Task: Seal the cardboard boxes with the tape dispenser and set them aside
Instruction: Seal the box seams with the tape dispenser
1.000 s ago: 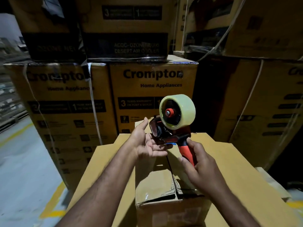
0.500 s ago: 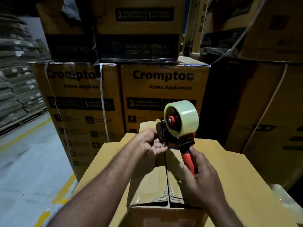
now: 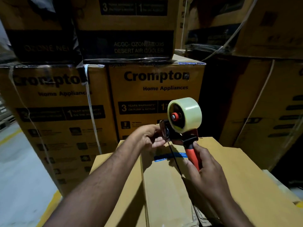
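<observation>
A tape dispenser [image 3: 183,122] with a clear tape roll and a red handle is held up over a small cardboard box [image 3: 165,185]. My right hand [image 3: 203,171] grips the red handle from below. My left hand [image 3: 151,139] has its fingers curled at the dispenser's front end, where the tape leaves the roller; whether it pinches the tape end is hard to see. The small box has its top flaps folded shut with a centre seam and a blue strip near its far end. It rests on a larger flat cardboard box [image 3: 242,169].
Tall stacked yellow appliance cartons [image 3: 155,89] stand close behind the work box, more cartons [image 3: 270,104] to the right. Bare grey floor with yellow lines [image 3: 21,177] lies at the left.
My left hand went from lying open, palm up, beside the dispenser to curling its fingers at the dispenser's front. The view moved closer to the boxes; my right hand kept the handle.
</observation>
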A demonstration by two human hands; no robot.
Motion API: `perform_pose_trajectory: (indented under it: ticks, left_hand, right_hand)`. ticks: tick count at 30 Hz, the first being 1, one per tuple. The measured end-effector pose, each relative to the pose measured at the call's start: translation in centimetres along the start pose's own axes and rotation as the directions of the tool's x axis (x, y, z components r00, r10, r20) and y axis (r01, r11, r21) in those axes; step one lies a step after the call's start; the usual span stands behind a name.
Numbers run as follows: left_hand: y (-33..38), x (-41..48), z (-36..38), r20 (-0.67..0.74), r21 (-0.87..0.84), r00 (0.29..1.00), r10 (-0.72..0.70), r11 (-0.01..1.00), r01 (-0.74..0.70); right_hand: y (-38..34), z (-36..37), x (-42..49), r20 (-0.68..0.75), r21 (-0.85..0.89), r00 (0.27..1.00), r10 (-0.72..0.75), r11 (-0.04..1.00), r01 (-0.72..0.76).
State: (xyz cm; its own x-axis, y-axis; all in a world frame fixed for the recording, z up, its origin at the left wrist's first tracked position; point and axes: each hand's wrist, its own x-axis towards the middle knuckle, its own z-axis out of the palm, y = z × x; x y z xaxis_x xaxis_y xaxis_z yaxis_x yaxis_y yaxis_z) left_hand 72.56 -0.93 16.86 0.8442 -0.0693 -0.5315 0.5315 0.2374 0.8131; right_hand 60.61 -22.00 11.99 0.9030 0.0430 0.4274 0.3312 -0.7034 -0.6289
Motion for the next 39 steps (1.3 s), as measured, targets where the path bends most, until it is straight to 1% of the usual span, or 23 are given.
perform_pose_trajectory:
  ticks: [2, 4, 5, 7, 8, 9, 11, 12, 15, 17, 19, 20, 22, 24, 28, 31, 34, 35, 39]
  left_hand:
    - [1.5, 1.6, -0.9, 0.026, 0.088, 0.999, 0.045, 0.995, -0.047]
    - [2.8, 2.8, -1.4, 0.014, 0.197, 0.99, 0.14, 0.97, -0.14]
    - [3.4, 3.5, -1.6, 0.0, 0.279, 0.978, 0.209, 0.939, -0.201]
    - [4.7, 4.7, -2.1, -0.031, 0.438, 0.928, 0.37, 0.84, -0.32]
    - [5.2, 5.3, -2.6, -0.031, 0.467, 0.909, 0.416, 0.81, -0.355]
    - [5.7, 5.8, -3.1, -0.008, 0.464, 0.91, 0.414, 0.808, -0.363]
    - [6.4, 6.6, -4.0, 0.07, 0.449, 0.946, 0.315, 0.837, -0.312]
    - [6.5, 6.9, -4.4, 0.085, 0.469, 0.961, 0.262, 0.841, -0.27]
    - [5.9, 7.7, -4.8, 0.048, 0.502, 0.99, 0.135, 0.854, -0.14]
    - [5.0, 7.6, -4.7, 0.052, 0.461, 0.999, -0.001, 0.887, -0.023]
    - [4.4, 7.6, -4.7, 0.139, 0.375, 0.983, -0.12, 0.925, 0.06]
    - [4.4, 7.7, -4.7, 0.198, 0.308, 0.97, -0.142, 0.948, 0.076]
    - [4.7, 7.7, -4.6, 0.282, 0.162, 0.949, -0.139, 0.982, 0.096]
    - [5.1, 7.3, -4.5, 0.292, 0.088, 0.948, -0.126, 0.991, 0.104]
    - [4.8, 7.4, -4.6, 0.218, 0.075, 0.97, -0.108, 0.993, 0.094]
    - [4.0, 7.2, -4.1, 0.187, 0.063, 0.978, -0.095, 0.994, 0.085]
    - [2.3, 8.1, -3.5, 0.124, 0.18, 0.99, -0.061, 0.983, 0.038]
    - [1.7, 8.3, -3.3, 0.116, 0.176, 0.991, -0.065, 0.983, 0.044]
    - [1.5, 9.3, -3.4, 0.228, -0.042, 0.965, -0.127, 0.989, 0.14]
  right_hand:
    - [-1.0, 0.9, 1.2, -0.016, -0.015, 1.0, 0.005, 1.0, -0.005]
    - [-1.9, 1.9, 2.5, -0.026, -0.026, 0.999, 0.03, 0.999, -0.03]
    - [-2.2, 2.4, 3.1, -0.028, -0.032, 0.998, 0.052, 0.998, -0.053]
    - [-2.9, 3.5, 4.1, -0.032, -0.046, 0.994, 0.102, 0.994, -0.104]
    - [-3.1, 4.0, 4.5, -0.033, -0.054, 0.992, 0.124, 0.991, -0.125]
    - [-3.1, 4.5, 4.8, -0.031, -0.063, 0.99, 0.137, 0.988, -0.138]
    - [-2.9, 5.4, 5.0, -0.014, -0.065, 0.987, 0.159, 0.985, -0.16]
    - [-2.7, 5.8, 5.0, 0.0, -0.055, 0.985, 0.173, 0.983, -0.173]
    - [-2.2, 6.3, 5.1, 0.011, -0.023, 0.978, 0.209, 0.978, -0.209]
    - [-2.2, 6.1, 5.7, -0.025, 0.003, 0.975, 0.223, 0.975, -0.223]
    - [-2.5, 5.9, 6.4, -0.056, 0.035, 0.974, 0.221, 0.975, -0.219]
    - [-2.7, 5.8, 6.7, -0.063, 0.044, 0.975, 0.214, 0.976, -0.211]
    - [-3.2, 5.7, 7.0, -0.065, 0.046, 0.979, 0.193, 0.981, -0.19]
    - [-3.5, 5.9, 7.0, -0.064, 0.039, 0.983, 0.174, 0.984, -0.172]
    - [-4.1, 6.1, 7.0, -0.078, 0.013, 0.986, 0.148, 0.989, -0.148]
    - [-4.5, 6.3, 7.0, -0.069, -0.019, 0.99, 0.122, 0.992, -0.124]
    - [-5.1, 5.8, 6.5, -0.055, -0.054, 0.992, 0.118, 0.991, -0.121]
    - [-5.3, 5.5, 6.4, -0.057, -0.064, 0.992, 0.114, 0.991, -0.118]
    - [-5.5, 3.8, 6.6, -0.091, -0.07, 0.994, 0.062, 0.995, -0.069]
